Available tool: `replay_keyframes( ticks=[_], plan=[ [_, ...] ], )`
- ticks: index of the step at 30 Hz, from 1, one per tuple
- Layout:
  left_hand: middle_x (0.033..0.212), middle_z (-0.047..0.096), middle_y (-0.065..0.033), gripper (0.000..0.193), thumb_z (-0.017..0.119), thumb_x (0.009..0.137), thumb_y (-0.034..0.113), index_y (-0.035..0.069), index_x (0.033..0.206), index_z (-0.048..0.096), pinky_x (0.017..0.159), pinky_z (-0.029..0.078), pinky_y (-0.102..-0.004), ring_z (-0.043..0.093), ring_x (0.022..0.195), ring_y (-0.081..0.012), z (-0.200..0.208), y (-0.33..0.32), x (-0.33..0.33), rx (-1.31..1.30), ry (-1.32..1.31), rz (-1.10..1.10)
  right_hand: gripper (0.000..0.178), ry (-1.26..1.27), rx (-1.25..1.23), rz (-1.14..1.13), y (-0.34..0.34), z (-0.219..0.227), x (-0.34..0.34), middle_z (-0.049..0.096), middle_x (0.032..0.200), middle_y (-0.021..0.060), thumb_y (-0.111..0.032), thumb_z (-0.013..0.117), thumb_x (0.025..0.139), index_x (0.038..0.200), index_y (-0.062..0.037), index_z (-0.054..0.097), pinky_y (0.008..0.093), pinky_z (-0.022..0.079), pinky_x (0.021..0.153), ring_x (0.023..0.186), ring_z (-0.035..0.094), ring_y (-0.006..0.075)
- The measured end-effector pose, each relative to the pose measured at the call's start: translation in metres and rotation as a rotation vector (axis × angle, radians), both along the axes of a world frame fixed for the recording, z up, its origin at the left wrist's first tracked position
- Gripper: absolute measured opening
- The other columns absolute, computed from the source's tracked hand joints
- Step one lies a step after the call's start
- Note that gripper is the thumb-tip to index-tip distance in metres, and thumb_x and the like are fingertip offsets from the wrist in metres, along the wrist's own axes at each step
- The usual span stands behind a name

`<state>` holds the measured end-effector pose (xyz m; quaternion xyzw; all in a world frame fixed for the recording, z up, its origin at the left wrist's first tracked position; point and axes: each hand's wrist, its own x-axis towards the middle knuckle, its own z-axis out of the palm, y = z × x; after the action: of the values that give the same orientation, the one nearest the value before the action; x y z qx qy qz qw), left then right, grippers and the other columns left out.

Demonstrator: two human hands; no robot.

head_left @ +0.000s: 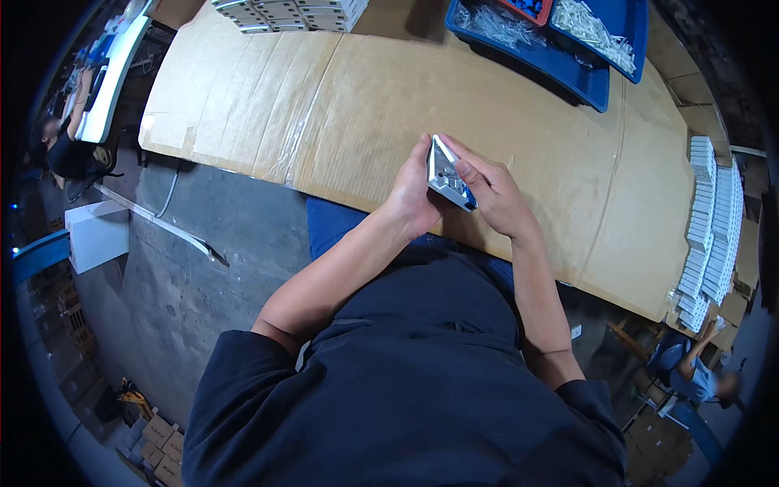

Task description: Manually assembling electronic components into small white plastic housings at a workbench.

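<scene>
Holding a white plate (445, 174); blue trays (580, 77) contain white parts (600, 32).

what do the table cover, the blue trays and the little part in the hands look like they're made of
Table cover: corrugated cardboard, matte tan, creased with taped seams. Blue trays: likely moulded plastic, smooth and slightly glossy. Small white part held by left hand and right hand: probably plastic; too small to be sure.

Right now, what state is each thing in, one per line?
White plate part: held up off the table, tilted.
Left hand: gripping the part's left edge.
Right hand: gripping its right side, thumb on top.
Blue trays: filled with small white pieces.
White box rows: stacked at the table's right edge.
</scene>
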<state>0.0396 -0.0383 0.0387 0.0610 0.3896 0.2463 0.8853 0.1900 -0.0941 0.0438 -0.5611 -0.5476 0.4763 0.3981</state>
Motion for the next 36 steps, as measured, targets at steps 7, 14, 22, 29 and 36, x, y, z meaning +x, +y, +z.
replay_keyframes(
  ticks=[7,14,22,29,36],
  plan=[
    [0.121,0.062,-0.0103,0.05,0.033,0.111,0.051,0.011,0.128,0.057,0.105,0.048,-0.0471,0.061,0.115,-0.0257,0.003,0.0,-0.002,-0.028,0.05,0.028,0.056,-0.158,0.12,0.044,-0.001,-0.004,-0.01,0.054,0.15,0.0202,-0.041,0.054,0.106,0.147,-0.0026,0.054,0.0376,0.04,0.115,0.141,0.051,0.035],
    [0.12,0.064,-0.0089,0.05,0.038,0.11,0.053,0.011,0.131,0.056,0.102,0.05,-0.0438,0.063,0.114,-0.0229,0.008,-0.002,-0.005,0.035,0.006,0.014,0.058,-0.229,0.207,0.07,0.0,-0.006,-0.006,0.049,0.155,0.0179,-0.042,0.055,0.105,0.148,-0.0034,0.053,0.0439,0.034,0.12,0.148,0.042,0.0308],
    [0.116,0.067,-0.0075,0.049,0.054,0.106,0.045,0.004,0.132,0.059,0.093,0.053,-0.0348,0.066,0.106,-0.0158,0.019,0.005,-0.006,0.361,0.018,-0.147,0.067,0.147,0.234,-0.251,-0.008,-0.019,-0.008,0.042,0.16,0.0194,-0.024,0.076,0.094,0.151,-0.004,0.048,0.0444,0.036,0.118,0.146,0.042,0.0291],
    [0.1,0.072,-0.0062,0.042,0.065,0.103,0.031,-0.005,0.124,0.066,0.082,0.053,-0.0253,0.065,0.089,-0.0091,0.025,0.006,-0.015,0.754,0.192,-0.334,0.093,0.447,-0.006,-0.363,-0.019,-0.011,-0.009,0.062,0.133,0.0098,0.002,0.089,0.074,0.153,-0.0075,0.041,0.036,0.056,0.102,0.12,0.062,0.0209],
    [0.098,0.07,-0.0055,0.037,0.062,0.106,0.027,-0.003,0.127,0.064,0.079,0.051,-0.0279,0.061,0.088,-0.0101,0.029,0.003,-0.02,0.996,0.204,-0.339,0.061,0.526,0.097,-0.373,-0.017,-0.01,-0.004,0.068,0.119,0.0066,-0.019,0.081,0.089,0.143,-0.0043,0.055,0.0293,0.056,0.09,0.11,0.065,0.0157]
  ],
)
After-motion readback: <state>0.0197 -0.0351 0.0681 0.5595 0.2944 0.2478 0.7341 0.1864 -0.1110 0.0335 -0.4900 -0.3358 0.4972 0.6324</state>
